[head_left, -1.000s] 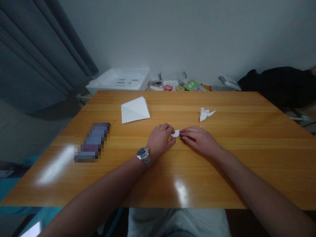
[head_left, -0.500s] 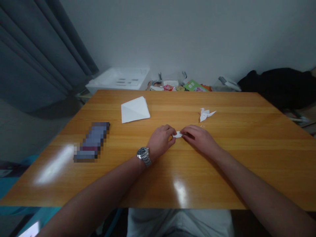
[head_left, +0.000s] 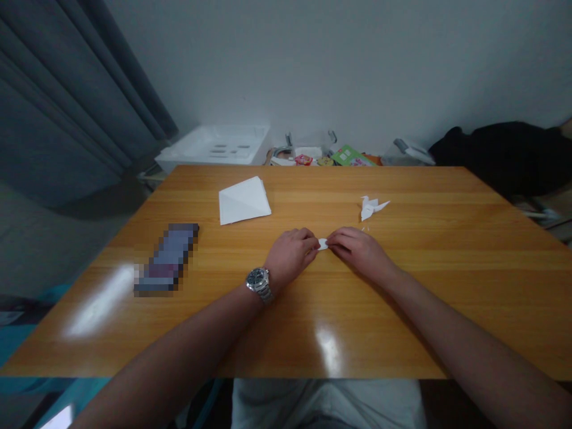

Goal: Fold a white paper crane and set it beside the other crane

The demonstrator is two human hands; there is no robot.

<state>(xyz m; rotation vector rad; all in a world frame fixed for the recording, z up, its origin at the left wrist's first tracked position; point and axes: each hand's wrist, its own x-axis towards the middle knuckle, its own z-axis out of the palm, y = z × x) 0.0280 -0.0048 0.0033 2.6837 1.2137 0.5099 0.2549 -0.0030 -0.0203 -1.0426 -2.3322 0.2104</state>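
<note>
Between my two hands, near the middle of the wooden table, is a small folded piece of white paper [head_left: 322, 244]. My left hand [head_left: 292, 253], with a metal watch [head_left: 258, 280] on its wrist, pinches the left end of the paper. The right end is held in the fingertips of my right hand [head_left: 356, 248]. Fingers cover both ends, so only the paper's middle shows. Beyond my right hand stands a white paper crane [head_left: 372, 208], with tiny white scraps just in front of it.
A stack of white paper sheets [head_left: 244, 201] lies at the back left of the table [head_left: 286, 322]. A pixelated phone-like object [head_left: 167, 259] rests on the left side. Behind the far edge are a white plastic tray [head_left: 214, 145], a green packet [head_left: 353, 156] and dark cloth [head_left: 500, 155].
My left fingers have closed in slightly on the paper, and a little less of it shows. Otherwise the view has only shifted slightly.
</note>
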